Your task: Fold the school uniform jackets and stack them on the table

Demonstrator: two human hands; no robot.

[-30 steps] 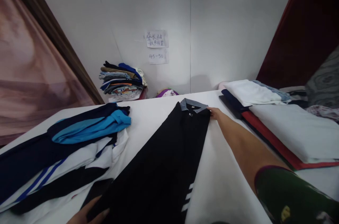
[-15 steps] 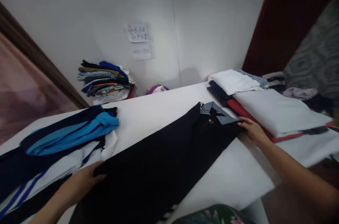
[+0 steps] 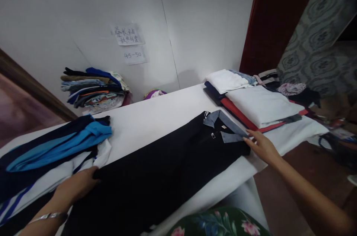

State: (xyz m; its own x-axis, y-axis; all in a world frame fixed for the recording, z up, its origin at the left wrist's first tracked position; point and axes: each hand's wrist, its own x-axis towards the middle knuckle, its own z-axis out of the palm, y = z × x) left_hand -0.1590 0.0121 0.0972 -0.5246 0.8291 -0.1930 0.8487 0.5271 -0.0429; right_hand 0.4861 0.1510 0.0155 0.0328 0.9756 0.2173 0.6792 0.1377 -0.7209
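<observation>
A black top [image 3: 156, 165] with a grey-blue collar [image 3: 233, 136] is spread lengthwise across the white table [image 3: 139, 128]. Its collar end points right, and a small light tag shows below the neckline. My left hand [image 3: 76, 187], wearing a silver bracelet, is closed on the garment's far edge at the lower left. At the other end, my right hand [image 3: 263, 148] pinches the top near the collar tip and shoulder. The lower part of the black cloth runs out of view at the bottom.
Blue and white clothes [image 3: 64, 144] lie loosely heaped on the left. Folded white and red garments [image 3: 264, 105] are stacked at the right. Another folded pile [image 3: 95, 89] stands behind the table by the wall, under handwritten paper signs [image 3: 129, 35].
The view has turned to the right, so everything sits further left. My right hand has shifted its fingers along the collar end; my left hand keeps hold of the other end.
</observation>
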